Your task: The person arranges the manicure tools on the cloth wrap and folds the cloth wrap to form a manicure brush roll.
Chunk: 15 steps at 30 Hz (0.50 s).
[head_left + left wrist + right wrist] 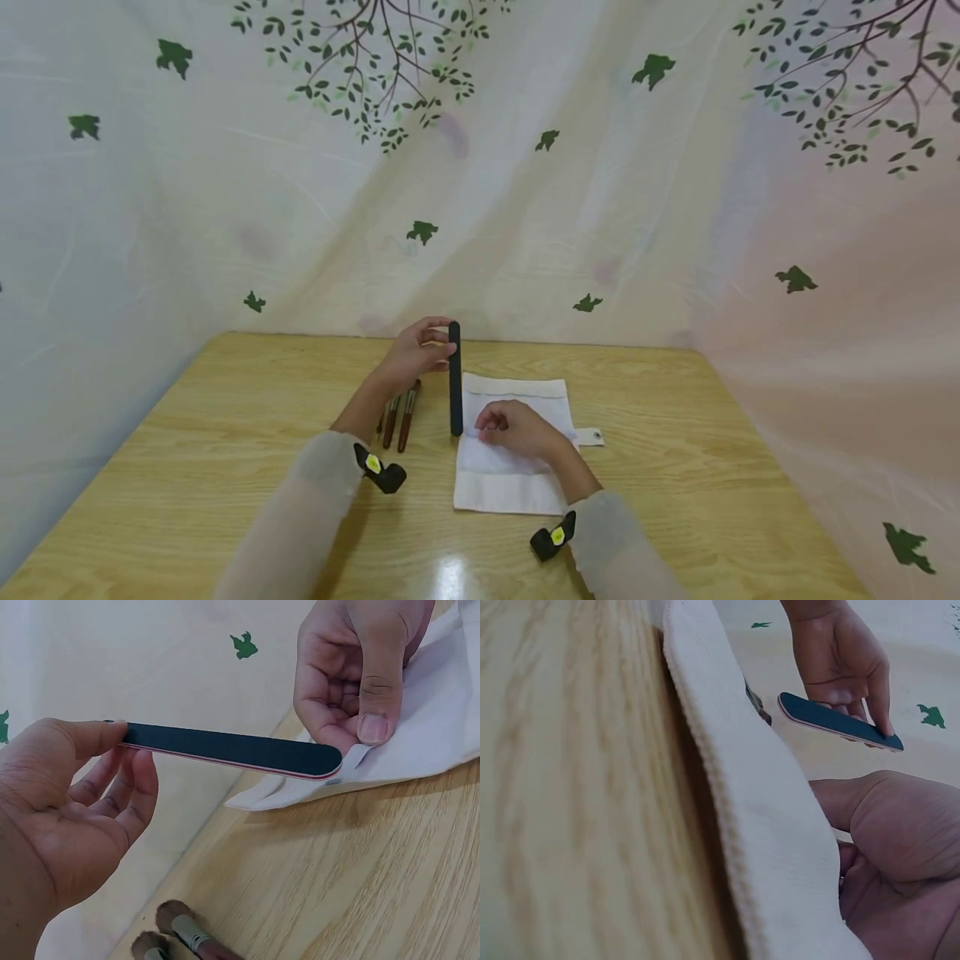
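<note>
Between thumb and fingertips my left hand [416, 350] pinches a nail file [455, 383] by one end. Black on its faces with a thin red line along the edge, the file stands nearly upright in the head view. Its free end reaches the left side of a white cloth brush roll [510, 493] lying spread out. Over that roll, my right hand [517, 429] has its fingers curled, with thumb and forefinger pinching a thin fold of the cloth [360, 759] near the file's tip. In the right wrist view, the cloth's stitched edge hides part of this hand.
Several brushes [406, 421] with brown handles lie side by side under my left wrist. A strap [590, 437] with a metal snap sticks out from the roll's right side. The wooden table [660, 500] ends at a printed cloth backdrop [525, 208].
</note>
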Tool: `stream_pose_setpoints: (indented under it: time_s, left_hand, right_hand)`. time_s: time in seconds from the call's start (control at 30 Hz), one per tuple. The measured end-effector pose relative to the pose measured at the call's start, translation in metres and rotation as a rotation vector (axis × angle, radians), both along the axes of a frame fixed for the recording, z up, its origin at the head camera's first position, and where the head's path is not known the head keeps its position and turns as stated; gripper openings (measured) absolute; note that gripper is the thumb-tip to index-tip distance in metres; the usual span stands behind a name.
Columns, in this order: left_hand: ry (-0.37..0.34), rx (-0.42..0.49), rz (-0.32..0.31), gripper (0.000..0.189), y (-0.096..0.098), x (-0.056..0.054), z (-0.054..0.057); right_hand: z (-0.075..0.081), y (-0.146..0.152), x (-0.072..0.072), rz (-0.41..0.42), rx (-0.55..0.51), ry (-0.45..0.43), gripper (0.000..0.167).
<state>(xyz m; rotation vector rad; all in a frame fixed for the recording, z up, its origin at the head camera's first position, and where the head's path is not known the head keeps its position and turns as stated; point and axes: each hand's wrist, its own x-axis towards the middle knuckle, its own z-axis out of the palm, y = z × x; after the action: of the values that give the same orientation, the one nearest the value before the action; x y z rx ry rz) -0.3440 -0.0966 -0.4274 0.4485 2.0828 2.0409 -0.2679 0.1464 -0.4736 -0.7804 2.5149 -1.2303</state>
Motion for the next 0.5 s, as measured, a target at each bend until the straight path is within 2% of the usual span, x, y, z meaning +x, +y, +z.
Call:
stream_pose_setpoints:
  time_s: [0.3,0.5]
  left_hand:
    - [0.003,0.078,0.090,0.044,0.014,-0.008,-0.004]
    - [0.005,0.103,0.149,0.042,0.023,-0.012,-0.007]
  right_hand:
    - [-0.002,0.000,0.000,-0.026,0.015,-0.011,0.008]
    - [-0.003,-0.002,-0.001,-0.027,0.005,-0.013,0.004]
